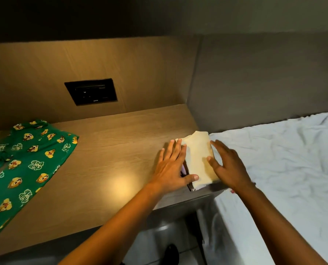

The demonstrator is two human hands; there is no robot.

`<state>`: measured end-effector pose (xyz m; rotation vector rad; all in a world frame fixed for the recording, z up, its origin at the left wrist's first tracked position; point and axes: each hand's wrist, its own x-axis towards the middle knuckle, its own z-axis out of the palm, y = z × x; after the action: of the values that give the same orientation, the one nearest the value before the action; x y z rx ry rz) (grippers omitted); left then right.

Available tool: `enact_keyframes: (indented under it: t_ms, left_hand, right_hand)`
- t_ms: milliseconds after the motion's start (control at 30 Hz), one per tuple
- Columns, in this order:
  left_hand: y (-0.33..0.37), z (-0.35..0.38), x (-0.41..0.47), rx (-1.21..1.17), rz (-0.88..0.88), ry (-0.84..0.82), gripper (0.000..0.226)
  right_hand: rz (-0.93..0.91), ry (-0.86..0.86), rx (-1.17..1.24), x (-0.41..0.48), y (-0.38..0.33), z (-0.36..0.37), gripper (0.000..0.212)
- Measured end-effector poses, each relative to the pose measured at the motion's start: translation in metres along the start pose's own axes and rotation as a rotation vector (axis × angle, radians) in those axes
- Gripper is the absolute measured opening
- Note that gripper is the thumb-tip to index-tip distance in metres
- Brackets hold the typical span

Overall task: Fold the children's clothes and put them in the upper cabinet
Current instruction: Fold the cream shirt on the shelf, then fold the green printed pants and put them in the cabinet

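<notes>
A folded cream garment (pixel 198 159) lies on top of a small stack at the right end of the wooden counter (pixel 109 150); purple cloth shows beneath it. My left hand (pixel 171 167) lies flat against the stack's left side, thumb across its near edge. My right hand (pixel 229 165) rests on the stack's right side with fingers spread. Neither hand grips anything. A green children's shirt (pixel 23 165) with yellow cartoon prints lies spread flat at the counter's left end. The upper cabinet is out of view.
A bed with a rumpled white sheet (pixel 285 169) adjoins the counter on the right. A black socket panel (pixel 91 91) is set in the wooden back wall. A dark gap drops to the floor below the counter's front edge.
</notes>
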<state>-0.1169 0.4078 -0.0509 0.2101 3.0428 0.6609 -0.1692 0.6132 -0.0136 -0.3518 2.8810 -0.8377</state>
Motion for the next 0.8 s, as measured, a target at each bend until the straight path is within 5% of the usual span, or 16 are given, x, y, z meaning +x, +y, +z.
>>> enact_keyframes:
  t_ms: [200, 433, 533, 633, 800]
  left_hand:
    - [-0.018, 0.008, 0.024, 0.148, 0.083, -0.178, 0.118]
    - [-0.015, 0.005, 0.023, 0.134, 0.041, -0.185, 0.117]
    - [-0.023, -0.011, -0.008, -0.021, -0.019, -0.012, 0.100]
    - [-0.064, -0.036, -0.078, -0.085, -0.124, 0.205, 0.077]
    - [-0.162, -0.082, -0.225, -0.003, -0.579, 0.437, 0.060]
  right_hand:
    - [-0.162, -0.246, -0.235, 0.038, 0.009, 0.037, 0.065]
    - [-0.153, -0.255, -0.377, 0.039, 0.015, 0.036, 0.069]
    - [-0.163, -0.109, -0.493, 0.034, -0.001, 0.022, 0.076]
    - [-0.263, 0.080, -0.267, 0.023, -0.057, 0.034, 0.073]
    - [-0.633, -0.233, -0.102, 0.014, -0.184, 0.127, 0.061]
